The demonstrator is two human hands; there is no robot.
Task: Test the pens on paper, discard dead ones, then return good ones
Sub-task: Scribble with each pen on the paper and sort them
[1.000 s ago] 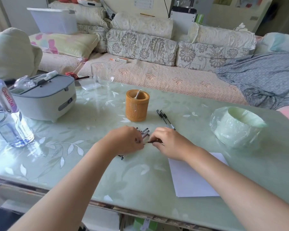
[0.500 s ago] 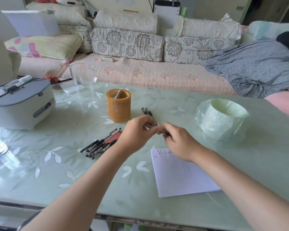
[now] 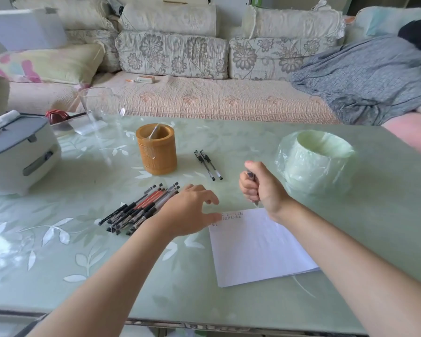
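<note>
The right hand (image 3: 260, 188) is squeezing a pen (image 3: 251, 176) in a fist, tip pointing down, just above the top edge of the paper (image 3: 258, 249). The left hand (image 3: 192, 210) is spreading its fingers, holding nothing, touching the paper's top left corner.

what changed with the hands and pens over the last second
The hands parted: the right hand now grips a pen alone above the paper; the left hand let go and rests open at the paper's corner. The pen pile, two separate pens and holder stayed put.
</note>
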